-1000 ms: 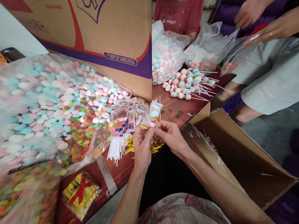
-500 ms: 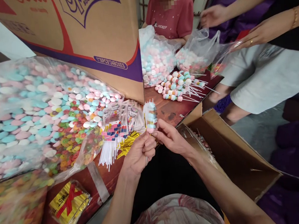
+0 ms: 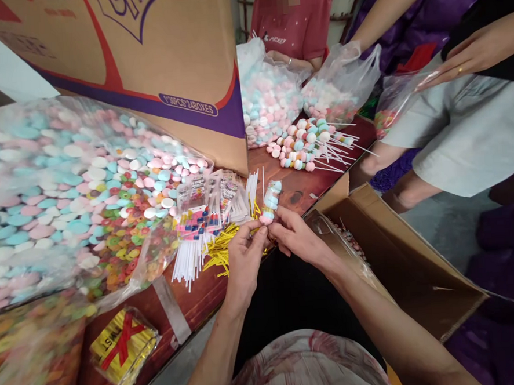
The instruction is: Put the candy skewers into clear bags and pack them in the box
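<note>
My left hand (image 3: 243, 257) and my right hand (image 3: 298, 236) meet at the table's near edge, both pinched on the lower end of a bagged candy stick (image 3: 270, 202) that points up and away from me. Just under my left fingers lies a heap of gold twist ties (image 3: 219, 250). Left of them are white sticks (image 3: 190, 260) and a stack of printed clear sleeves (image 3: 205, 201).
A big bag of pastel and coloured candies (image 3: 65, 187) fills the left. A large cardboard box (image 3: 145, 66) stands behind. An open carton (image 3: 400, 259) sits at my right. Finished candy sticks (image 3: 306, 146) lie further back. Other people's hands (image 3: 470, 51) handle plastic bags. A gold packet (image 3: 122, 349) lies near left.
The candy stick has tilted to the right and sits a little lower between my fingers. My left fingers shifted up onto its base. The people opposite moved their bags.
</note>
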Tool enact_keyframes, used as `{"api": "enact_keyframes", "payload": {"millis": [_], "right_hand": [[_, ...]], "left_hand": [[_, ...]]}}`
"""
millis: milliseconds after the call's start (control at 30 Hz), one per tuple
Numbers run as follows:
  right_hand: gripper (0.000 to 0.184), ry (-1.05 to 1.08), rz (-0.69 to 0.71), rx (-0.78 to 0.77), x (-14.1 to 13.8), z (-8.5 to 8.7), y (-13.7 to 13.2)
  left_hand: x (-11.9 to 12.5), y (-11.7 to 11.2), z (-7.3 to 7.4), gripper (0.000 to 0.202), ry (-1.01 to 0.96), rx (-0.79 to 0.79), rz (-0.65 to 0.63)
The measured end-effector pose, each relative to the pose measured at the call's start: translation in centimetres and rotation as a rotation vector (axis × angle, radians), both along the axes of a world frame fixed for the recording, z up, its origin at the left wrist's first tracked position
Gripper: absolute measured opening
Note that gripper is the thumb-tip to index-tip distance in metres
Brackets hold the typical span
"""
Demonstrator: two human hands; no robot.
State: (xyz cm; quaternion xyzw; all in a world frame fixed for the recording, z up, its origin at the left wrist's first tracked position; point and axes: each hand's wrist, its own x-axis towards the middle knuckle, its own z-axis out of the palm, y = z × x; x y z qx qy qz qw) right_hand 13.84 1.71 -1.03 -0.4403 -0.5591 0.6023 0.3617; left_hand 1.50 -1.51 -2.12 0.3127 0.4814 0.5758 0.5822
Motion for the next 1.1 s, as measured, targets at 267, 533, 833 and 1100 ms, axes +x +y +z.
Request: {"api": "enact_keyframes", "payload": {"millis": [267,533,833,1100], "right_hand": [[0.025,-0.196,-0.1,0.539,1.0,-1.5,-0.9],[0.023,-0.438,-0.139,1.026,1.2,-2.4,0.1],[0.018,-0.346,-0.344,0.638,-0.2,-0.7,-1.2],[0.016,-0.259,-0.465,0.528,2.8,1.6,-2.4]], "left_hand": [[-1.3,1.5,0.1,0.022,-0.69,-0.402,-0.104],[-0.4,0.9,0.4,0.018,-0.743,-0.444,-0.107],[0.4,1.5,1.7,0.035,-0.426,-0.108,-0.147],[2.1,0.8,1.2,0.052,0.081,-0.082,-0.211]]}}
